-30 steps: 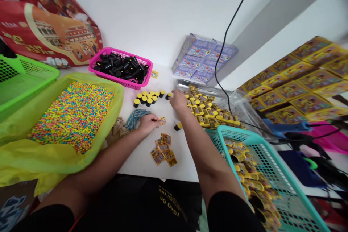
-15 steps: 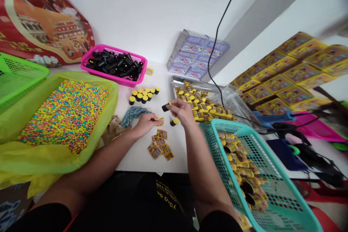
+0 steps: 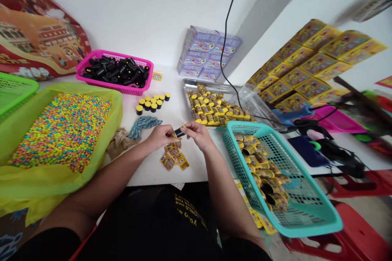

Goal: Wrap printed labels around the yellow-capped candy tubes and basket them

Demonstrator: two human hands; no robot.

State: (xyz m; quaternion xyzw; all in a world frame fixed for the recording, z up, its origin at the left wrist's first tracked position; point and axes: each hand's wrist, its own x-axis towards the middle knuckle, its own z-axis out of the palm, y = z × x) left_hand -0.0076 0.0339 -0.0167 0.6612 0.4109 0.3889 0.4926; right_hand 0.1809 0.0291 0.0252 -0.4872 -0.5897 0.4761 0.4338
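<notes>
My left hand (image 3: 161, 135) and my right hand (image 3: 197, 133) meet over the white table (image 3: 153, 171). Both pinch a small black tube with a yellow cap (image 3: 179, 132); a yellow sticker seems to be under my left fingers. A small pile of yellow stickers (image 3: 174, 157) lies just below the hands. Several more yellow-capped black tubes (image 3: 151, 103) stand in a cluster farther back.
Left: a yellow-lined tray of coloured candy beads (image 3: 61, 128). Behind it, a pink basket of black tubes (image 3: 114, 72). A metal tray of labelled tubes (image 3: 214, 108) and a teal basket (image 3: 275, 171) with more sit right. Purple boxes (image 3: 206, 53), yellow boxes (image 3: 306, 65), a glue gun (image 3: 295, 115).
My right hand reached to the tubes at the back, picked one up and carried it to my left hand, which holds a sticker. The camera tilted down and right.
</notes>
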